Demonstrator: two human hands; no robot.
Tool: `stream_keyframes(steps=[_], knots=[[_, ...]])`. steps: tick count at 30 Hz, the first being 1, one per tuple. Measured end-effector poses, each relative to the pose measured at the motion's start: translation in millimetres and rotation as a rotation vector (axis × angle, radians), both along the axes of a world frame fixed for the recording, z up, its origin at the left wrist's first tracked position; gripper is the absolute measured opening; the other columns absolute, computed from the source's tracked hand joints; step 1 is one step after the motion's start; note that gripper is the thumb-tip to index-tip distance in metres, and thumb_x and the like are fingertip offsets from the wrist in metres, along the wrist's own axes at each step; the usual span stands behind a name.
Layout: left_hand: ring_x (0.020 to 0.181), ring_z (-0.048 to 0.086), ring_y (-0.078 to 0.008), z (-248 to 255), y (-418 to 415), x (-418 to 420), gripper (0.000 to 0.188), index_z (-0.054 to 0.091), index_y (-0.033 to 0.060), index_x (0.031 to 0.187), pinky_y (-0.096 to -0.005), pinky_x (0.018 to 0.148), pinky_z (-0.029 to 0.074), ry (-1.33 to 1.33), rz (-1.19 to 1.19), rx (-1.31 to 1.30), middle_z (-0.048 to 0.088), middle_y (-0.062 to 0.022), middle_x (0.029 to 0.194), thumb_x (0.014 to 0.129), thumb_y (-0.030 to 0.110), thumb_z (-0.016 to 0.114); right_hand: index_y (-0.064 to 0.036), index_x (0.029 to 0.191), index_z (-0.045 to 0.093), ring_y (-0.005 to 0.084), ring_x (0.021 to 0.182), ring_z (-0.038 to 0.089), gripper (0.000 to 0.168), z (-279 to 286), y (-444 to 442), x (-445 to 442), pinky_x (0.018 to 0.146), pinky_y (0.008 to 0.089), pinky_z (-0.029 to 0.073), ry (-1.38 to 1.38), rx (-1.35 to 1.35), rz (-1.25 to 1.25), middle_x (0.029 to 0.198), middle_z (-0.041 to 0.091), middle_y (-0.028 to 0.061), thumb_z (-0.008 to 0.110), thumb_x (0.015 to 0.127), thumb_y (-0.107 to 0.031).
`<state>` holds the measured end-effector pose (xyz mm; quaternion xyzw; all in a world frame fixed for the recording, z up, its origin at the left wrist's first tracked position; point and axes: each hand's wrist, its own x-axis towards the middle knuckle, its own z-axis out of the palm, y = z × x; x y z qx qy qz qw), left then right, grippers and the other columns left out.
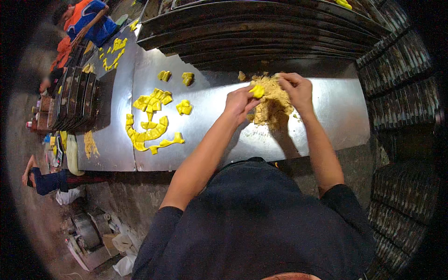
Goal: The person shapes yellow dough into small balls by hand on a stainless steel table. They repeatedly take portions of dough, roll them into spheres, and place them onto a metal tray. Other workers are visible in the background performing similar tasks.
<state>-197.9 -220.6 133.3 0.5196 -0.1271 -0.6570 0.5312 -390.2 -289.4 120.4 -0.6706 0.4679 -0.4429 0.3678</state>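
Note:
My left hand (pixel 241 104) holds a piece of yellow dough (pixel 257 91) between its thumb and fingers. Just right of it rises a heap of crumbly tan filling (pixel 267 101) on the shiny metal table (pixel 210 105). My right hand (pixel 296 90) is at the heap's right side, its fingertips bent together over the crumbs. Something pale shows at those fingertips, too small to make out. To the left lie many cut pieces of yellow dough (pixel 150 131), some in a curved row. Smaller clusters (pixel 183 107) sit apart from them.
Stacked dark metal trays (pixel 266 31) line the table's far side. More trays (pixel 399 94) stand in racks on the right, and another stack (pixel 75 98) sits at left. Two people (pixel 91 21) (pixel 45 180) are on the left. A machine (pixel 87 231) stands on the floor.

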Motion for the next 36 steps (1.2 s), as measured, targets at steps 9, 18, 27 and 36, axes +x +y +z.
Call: stream_keyframes(steps=[9, 18, 27, 36], knots=[[0.070, 0.066, -0.0153, 3, -35, -12, 0.020, 0.067, -0.0028, 0.109, -0.0214, 0.051, 0.053, -0.211, -0.122, 0.015, 0.070, -0.0110, 0.094, 0.090, -0.003, 0.060, -0.002, 0.108, 0.072, 0.0291, 0.095, 0.067, 0.038, 9, 14, 6, 0.083, 0.0359, 0.053, 0.247, -0.184, 0.015, 0.102, 0.067, 0.0144, 0.081, 0.080, -0.025], [0.076, 0.062, -0.0136, -10, -70, -20, 0.018, 0.069, 0.0035, 0.105, -0.0232, 0.060, 0.049, 0.014, -0.051, -0.020, 0.069, -0.0081, 0.094, 0.092, 0.002, 0.058, -0.002, 0.100, 0.069, 0.0178, 0.085, 0.063, 0.022, 14, 28, 29, 0.069, 0.0303, 0.050, 0.028, -0.200, 0.012, 0.099, 0.065, 0.0091, 0.075, 0.080, -0.009], [0.067, 0.056, -0.0068, 10, -46, -5, 0.024, 0.067, 0.0019, 0.115, -0.0199, 0.052, 0.042, 0.030, -0.084, -0.097, 0.066, -0.0026, 0.086, 0.097, 0.018, 0.064, -0.001, 0.098, 0.065, 0.0298, 0.091, 0.064, 0.025, 33, 22, 50, 0.080, 0.0387, 0.051, 0.205, -0.475, -0.010, 0.097, 0.063, 0.0147, 0.075, 0.075, -0.004], [0.083, 0.061, -0.0092, -7, -4, 42, 0.030, 0.072, 0.0064, 0.109, -0.0269, 0.074, 0.050, -0.329, -0.083, -0.300, 0.068, -0.0013, 0.091, 0.103, 0.031, 0.056, -0.003, 0.090, 0.064, 0.0295, 0.081, 0.064, 0.017, 50, 47, 107, 0.072, 0.0373, 0.052, 0.155, -0.486, 0.046, 0.089, 0.062, 0.0140, 0.070, 0.075, 0.000]])
